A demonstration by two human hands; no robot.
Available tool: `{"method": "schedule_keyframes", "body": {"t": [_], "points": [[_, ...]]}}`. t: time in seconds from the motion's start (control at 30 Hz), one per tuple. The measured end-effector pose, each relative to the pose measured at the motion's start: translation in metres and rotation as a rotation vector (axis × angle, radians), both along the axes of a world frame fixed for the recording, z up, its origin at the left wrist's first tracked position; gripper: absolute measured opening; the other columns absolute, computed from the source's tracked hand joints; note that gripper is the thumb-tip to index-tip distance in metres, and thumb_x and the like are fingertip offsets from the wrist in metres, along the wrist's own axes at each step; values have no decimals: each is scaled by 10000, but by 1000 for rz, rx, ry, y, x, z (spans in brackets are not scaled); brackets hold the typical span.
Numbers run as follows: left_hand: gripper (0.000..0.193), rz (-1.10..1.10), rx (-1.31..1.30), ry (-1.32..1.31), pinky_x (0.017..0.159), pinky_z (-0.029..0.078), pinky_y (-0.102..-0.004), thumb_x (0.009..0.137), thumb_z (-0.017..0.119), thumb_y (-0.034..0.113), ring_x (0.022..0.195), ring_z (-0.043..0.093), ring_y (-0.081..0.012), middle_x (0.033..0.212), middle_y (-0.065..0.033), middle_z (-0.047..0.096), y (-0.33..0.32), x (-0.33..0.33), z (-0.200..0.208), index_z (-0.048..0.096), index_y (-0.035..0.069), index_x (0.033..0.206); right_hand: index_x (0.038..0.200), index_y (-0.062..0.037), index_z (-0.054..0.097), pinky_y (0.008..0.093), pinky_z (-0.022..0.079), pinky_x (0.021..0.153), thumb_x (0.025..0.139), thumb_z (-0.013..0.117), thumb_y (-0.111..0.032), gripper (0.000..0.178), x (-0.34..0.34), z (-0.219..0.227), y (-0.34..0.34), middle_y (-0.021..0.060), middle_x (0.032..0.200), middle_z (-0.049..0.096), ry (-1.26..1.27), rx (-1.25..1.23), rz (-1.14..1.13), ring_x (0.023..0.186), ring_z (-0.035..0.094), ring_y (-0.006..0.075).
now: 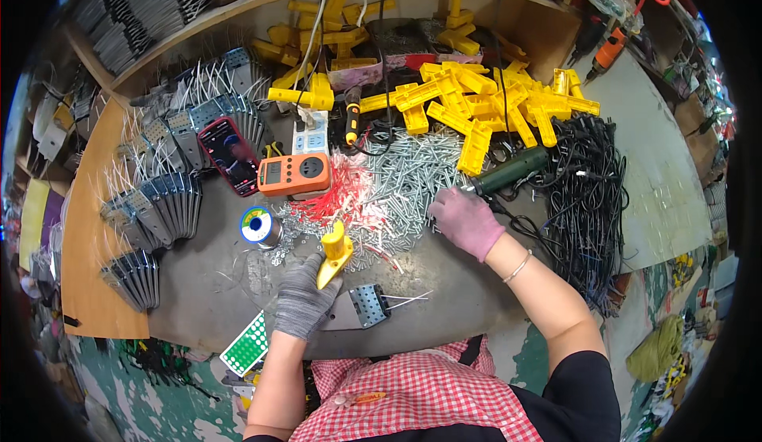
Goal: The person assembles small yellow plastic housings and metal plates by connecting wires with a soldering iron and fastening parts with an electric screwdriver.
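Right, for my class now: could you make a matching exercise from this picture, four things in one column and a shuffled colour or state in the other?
1. left hand
2. meter
3. right hand
4. cables

A. gloved in pink
B. black, heaped together
C. holding a yellow part
D. orange

Pairs: 1-C, 2-D, 3-A, 4-B

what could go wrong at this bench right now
The right hand is beside the heaped silver screws, so a careless sweep could scatter them. The black cords piled near the right forearm might snag the bracelet. The yellow plastic part in the left hand might slip.
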State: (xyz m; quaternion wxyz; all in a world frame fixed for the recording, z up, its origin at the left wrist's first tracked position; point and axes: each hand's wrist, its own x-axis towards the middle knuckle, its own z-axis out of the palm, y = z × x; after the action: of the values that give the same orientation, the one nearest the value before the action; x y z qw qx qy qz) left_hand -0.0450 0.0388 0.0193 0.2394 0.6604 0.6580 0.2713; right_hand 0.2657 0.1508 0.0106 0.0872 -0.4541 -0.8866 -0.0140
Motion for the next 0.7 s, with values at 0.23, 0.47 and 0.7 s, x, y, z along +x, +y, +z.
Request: {"method": "schedule_keyframes", "body": {"t": [0.23, 0.47, 0.7], "points": [[437, -30, 61, 148, 778, 548, -467, 778, 785, 229, 878, 681, -385, 958, -204, 682, -3, -3, -4, 679, 43, 1159, 858, -43, 646, 377, 553, 706, 808, 652, -53, 52, -29, 16, 3, 116, 878, 636, 559, -44, -15, 844, 663, 269], [378, -26, 150, 97, 764, 539, -478, 793, 778, 230, 855, 662, -398, 939, -209, 659, -4, 2, -5, 675, 31, 1097, 887, -61, 679, 386, 534, 678, 800, 676, -53, 88, -31, -23, -6, 121, 820, 631, 515, -179, 78, 742, 638, 284], [460, 13, 35, 11, 803, 526, -449, 769, 820, 212, 870, 664, -379, 929, -200, 675, -3, 5, -7, 680, -8, 1147, 884, -68, 659, 444, 556, 759, 843, 647, -85, 46, -70, -4, 10, 124, 897, 669, 406, -17, 86, 885, 650, 344]]}}
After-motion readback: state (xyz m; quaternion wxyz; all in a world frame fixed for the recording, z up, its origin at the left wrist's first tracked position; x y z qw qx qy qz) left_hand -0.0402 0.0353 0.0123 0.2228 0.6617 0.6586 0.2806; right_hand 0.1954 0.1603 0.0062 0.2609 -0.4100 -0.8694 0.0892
